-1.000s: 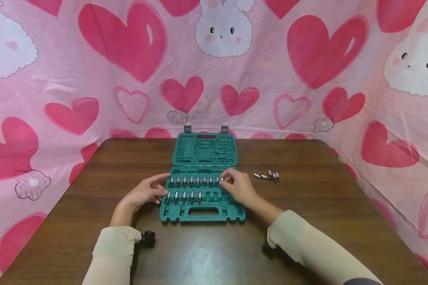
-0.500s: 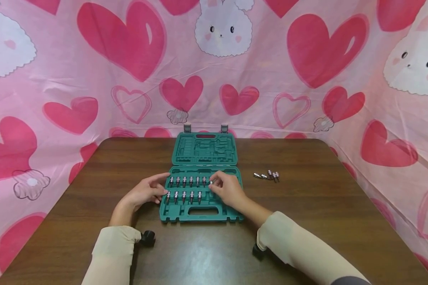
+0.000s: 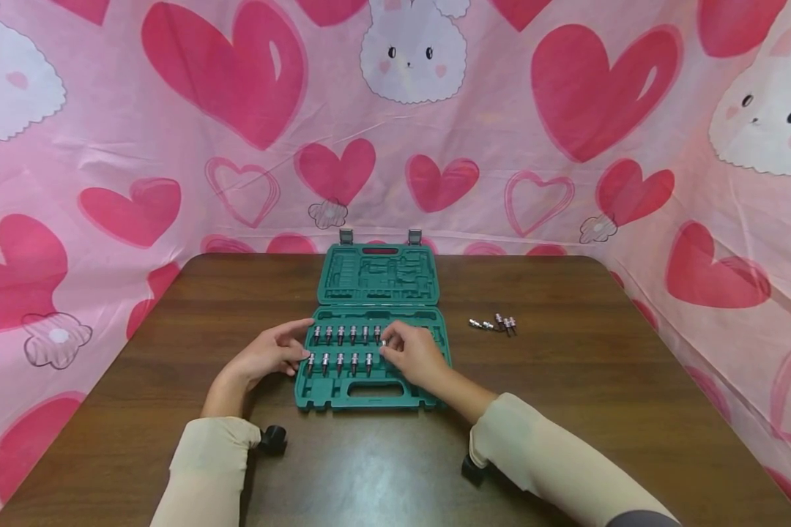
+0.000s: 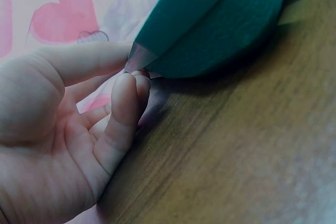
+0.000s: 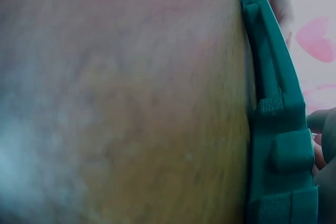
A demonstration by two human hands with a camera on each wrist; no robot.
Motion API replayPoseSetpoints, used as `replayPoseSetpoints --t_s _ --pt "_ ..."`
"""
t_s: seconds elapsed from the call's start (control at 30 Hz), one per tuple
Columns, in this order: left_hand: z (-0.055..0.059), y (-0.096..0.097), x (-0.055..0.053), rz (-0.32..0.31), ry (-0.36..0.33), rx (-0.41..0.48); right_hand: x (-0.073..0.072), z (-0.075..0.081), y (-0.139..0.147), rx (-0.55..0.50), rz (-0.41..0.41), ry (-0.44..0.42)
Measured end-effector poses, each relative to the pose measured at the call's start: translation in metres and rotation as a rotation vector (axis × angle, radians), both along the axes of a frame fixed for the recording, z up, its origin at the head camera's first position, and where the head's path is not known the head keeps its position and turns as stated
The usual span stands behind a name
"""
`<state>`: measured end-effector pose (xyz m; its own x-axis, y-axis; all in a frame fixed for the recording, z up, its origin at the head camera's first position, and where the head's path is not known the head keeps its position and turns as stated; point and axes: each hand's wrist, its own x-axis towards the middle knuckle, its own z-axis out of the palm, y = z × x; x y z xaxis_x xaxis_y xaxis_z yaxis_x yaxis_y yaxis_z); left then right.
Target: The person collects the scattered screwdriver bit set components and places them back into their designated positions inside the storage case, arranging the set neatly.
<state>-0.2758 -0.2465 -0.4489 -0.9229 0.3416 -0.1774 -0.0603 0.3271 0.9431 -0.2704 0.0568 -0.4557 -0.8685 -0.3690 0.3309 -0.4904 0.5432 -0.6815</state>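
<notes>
An open green plastic socket case (image 3: 377, 402) lies on the table, with two rows of bit sockets (image 3: 340, 335) seated in its tray. My left hand (image 3: 270, 355) holds the case's left edge, thumb at the side and index finger stretched to the upper corner. In the left wrist view, that hand's fingertips meet a corner of the case (image 4: 194, 30). Over the right part of the tray, my right hand (image 3: 415, 355) pinches a small shiny bit socket (image 3: 384, 342) between thumb and index finger, beside the upper row. Part of the tray is hidden beneath this hand.
Several loose bit sockets (image 3: 499, 320) lie on the wooden table (image 3: 567, 380) right of the case. The case's lid (image 3: 378, 274) stands open at the back, toward the pink heart-patterned cloth (image 3: 442, 183).
My right hand has moved left along the upper row, then slightly further left and nearer to me, with a bit socket at its fingertips. The left hand has stayed in place.
</notes>
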Motion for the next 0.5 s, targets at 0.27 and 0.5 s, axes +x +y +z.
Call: replayPoseSetpoints --t_s 0.27,0.5 --pt "-0.0012 0.0000 -0.0012 0.004 -0.004 -0.005 0.0017 0.0026 -0.0021 0.042 0.005 -0.014" --pt "-0.0013 -0.0007 -0.0008 0.002 -0.002 -0.004 0.0010 0.0047 -0.0037 0.084 0.020 -0.026"
